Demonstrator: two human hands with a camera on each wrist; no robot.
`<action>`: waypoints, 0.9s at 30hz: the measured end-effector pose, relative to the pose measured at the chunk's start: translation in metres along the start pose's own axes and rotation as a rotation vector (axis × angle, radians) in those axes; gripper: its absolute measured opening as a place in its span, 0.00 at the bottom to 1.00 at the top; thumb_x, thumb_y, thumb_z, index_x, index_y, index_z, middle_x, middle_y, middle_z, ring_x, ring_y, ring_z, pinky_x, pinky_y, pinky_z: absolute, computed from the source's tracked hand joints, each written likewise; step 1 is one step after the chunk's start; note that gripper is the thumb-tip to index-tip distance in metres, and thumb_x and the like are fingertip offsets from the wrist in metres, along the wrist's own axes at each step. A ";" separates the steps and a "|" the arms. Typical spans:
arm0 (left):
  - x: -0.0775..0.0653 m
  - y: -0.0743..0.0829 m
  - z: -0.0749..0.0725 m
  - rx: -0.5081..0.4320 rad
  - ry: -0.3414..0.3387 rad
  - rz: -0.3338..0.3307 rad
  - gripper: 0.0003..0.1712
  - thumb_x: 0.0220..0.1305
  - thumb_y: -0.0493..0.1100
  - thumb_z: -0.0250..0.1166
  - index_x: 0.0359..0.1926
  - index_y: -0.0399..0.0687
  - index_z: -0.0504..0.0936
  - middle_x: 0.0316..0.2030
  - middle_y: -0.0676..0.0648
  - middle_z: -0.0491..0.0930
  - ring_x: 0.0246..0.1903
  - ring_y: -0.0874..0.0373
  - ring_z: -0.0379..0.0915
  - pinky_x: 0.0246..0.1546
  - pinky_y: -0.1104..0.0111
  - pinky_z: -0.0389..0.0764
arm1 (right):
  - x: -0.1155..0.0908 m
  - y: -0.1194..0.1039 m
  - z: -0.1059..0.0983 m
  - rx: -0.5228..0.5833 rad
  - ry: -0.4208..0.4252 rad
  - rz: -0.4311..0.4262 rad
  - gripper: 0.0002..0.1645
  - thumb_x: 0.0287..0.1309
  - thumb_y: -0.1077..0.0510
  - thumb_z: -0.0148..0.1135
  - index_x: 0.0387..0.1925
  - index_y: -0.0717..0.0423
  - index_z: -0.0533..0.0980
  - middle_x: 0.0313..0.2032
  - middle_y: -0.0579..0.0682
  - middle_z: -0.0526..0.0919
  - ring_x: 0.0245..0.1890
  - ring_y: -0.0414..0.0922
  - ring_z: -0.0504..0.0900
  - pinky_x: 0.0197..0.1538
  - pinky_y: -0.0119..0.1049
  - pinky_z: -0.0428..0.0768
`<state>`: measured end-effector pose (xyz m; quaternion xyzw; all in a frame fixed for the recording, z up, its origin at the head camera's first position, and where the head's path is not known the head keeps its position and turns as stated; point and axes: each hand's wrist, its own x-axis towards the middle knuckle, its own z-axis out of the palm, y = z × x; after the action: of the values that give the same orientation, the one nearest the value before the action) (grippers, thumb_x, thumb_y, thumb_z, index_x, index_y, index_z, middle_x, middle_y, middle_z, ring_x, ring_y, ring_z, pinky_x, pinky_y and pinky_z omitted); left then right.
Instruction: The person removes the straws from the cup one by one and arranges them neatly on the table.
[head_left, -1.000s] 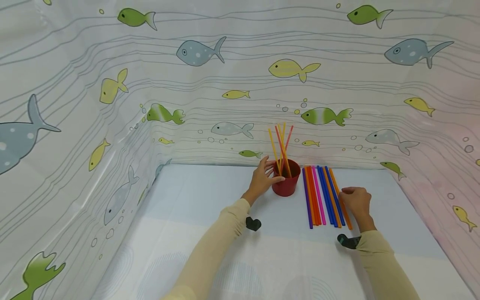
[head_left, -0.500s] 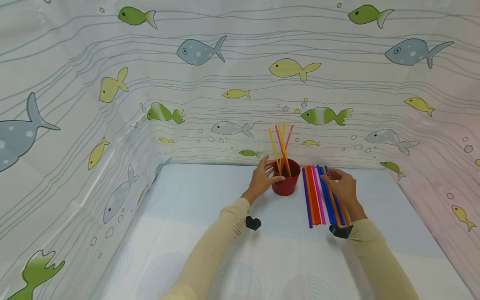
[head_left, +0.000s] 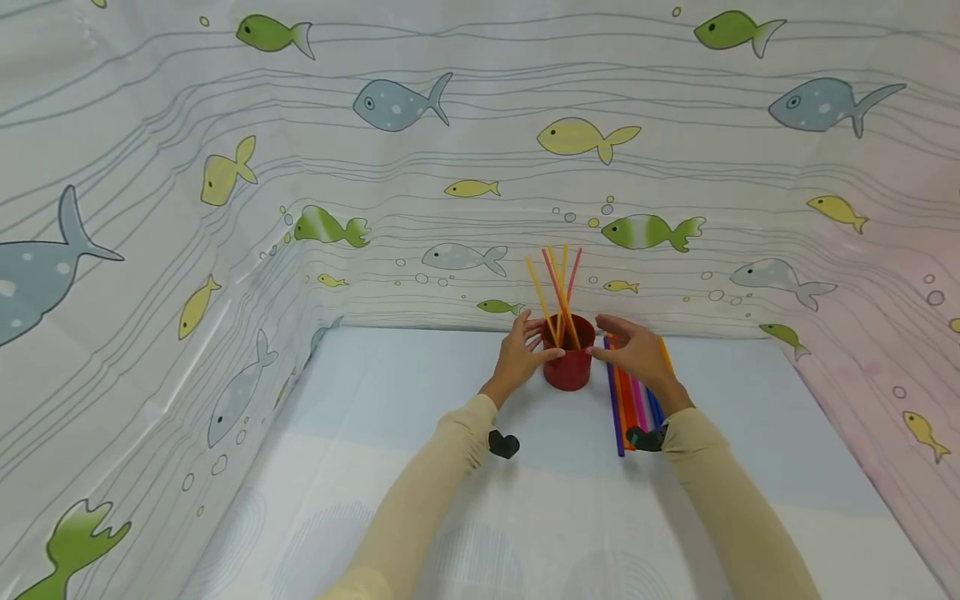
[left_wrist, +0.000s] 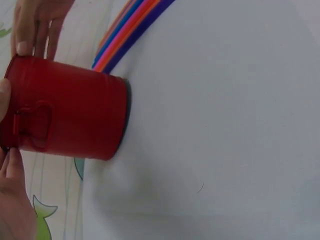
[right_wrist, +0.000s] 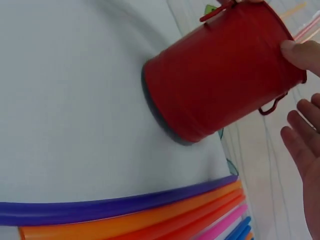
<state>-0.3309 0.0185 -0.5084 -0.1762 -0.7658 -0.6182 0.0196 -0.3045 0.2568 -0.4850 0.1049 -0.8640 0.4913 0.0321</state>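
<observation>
A small red metal bucket [head_left: 567,370] with side handles stands on the table, holding several yellow and red straws [head_left: 542,287]. My left hand [head_left: 517,354] grips its left side, thumb on the front of the rim and fingers around toward the back. On the other side is my right hand [head_left: 637,350], its thumb [right_wrist: 300,54] against the rim. The right hand's other fingers [right_wrist: 302,132] are spread, apart from the bucket in the right wrist view. Beneath the right hand lies a row of purple, orange, red, pink and blue straws [head_left: 621,408], partly hidden by it.
A white table [head_left: 420,375] with faint patterns spreads below. Behind and along the sides rises a sheet printed with fish [head_left: 573,137]. The straws' far ends lie near the table's back edge.
My right hand has moved left from the right end of the straw row, over the straws, to the bucket. The bucket and left hand have shifted slightly left.
</observation>
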 end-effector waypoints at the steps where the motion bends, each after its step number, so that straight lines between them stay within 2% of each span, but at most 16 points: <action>1: 0.000 0.000 0.000 -0.004 -0.005 -0.001 0.56 0.52 0.42 0.76 0.75 0.44 0.50 0.62 0.45 0.71 0.63 0.55 0.67 0.58 0.70 0.74 | 0.001 -0.003 0.001 0.002 -0.018 -0.010 0.48 0.52 0.47 0.74 0.70 0.55 0.64 0.66 0.56 0.69 0.66 0.58 0.67 0.62 0.56 0.71; 4: 0.001 0.000 0.002 0.004 -0.026 -0.002 0.56 0.53 0.40 0.75 0.75 0.42 0.49 0.63 0.44 0.71 0.64 0.54 0.67 0.58 0.70 0.74 | 0.004 -0.009 0.003 -0.025 -0.067 -0.017 0.54 0.48 0.44 0.76 0.72 0.55 0.61 0.68 0.56 0.67 0.66 0.59 0.66 0.63 0.57 0.70; 8: 0.000 0.001 0.004 0.012 -0.030 0.012 0.57 0.51 0.42 0.77 0.75 0.43 0.50 0.62 0.45 0.71 0.64 0.55 0.67 0.58 0.70 0.73 | 0.009 -0.016 0.006 -0.060 -0.085 -0.017 0.57 0.44 0.41 0.77 0.72 0.53 0.61 0.68 0.54 0.67 0.66 0.58 0.67 0.62 0.56 0.71; 15: -0.002 0.001 0.003 -0.014 -0.026 0.019 0.59 0.49 0.44 0.78 0.75 0.43 0.50 0.62 0.46 0.71 0.64 0.55 0.66 0.59 0.69 0.73 | 0.021 -0.032 0.011 -0.072 -0.070 -0.064 0.55 0.46 0.48 0.78 0.72 0.56 0.61 0.69 0.53 0.66 0.69 0.57 0.63 0.65 0.56 0.67; 20: -0.002 0.000 0.004 -0.022 -0.035 -0.004 0.59 0.50 0.46 0.77 0.75 0.46 0.49 0.62 0.47 0.71 0.64 0.57 0.66 0.59 0.70 0.73 | 0.023 -0.034 0.016 -0.029 -0.075 -0.062 0.55 0.46 0.51 0.79 0.72 0.56 0.61 0.68 0.53 0.67 0.67 0.55 0.66 0.65 0.53 0.69; 27: 0.000 0.000 0.004 -0.037 -0.030 0.000 0.58 0.50 0.44 0.76 0.75 0.47 0.50 0.62 0.46 0.71 0.64 0.59 0.66 0.59 0.70 0.73 | 0.023 -0.029 0.019 -0.021 -0.074 -0.084 0.57 0.44 0.46 0.79 0.72 0.57 0.61 0.66 0.56 0.69 0.64 0.57 0.70 0.64 0.55 0.70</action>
<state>-0.3298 0.0226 -0.5096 -0.1856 -0.7545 -0.6295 0.0048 -0.3199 0.2223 -0.4670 0.1586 -0.8647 0.4762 0.0220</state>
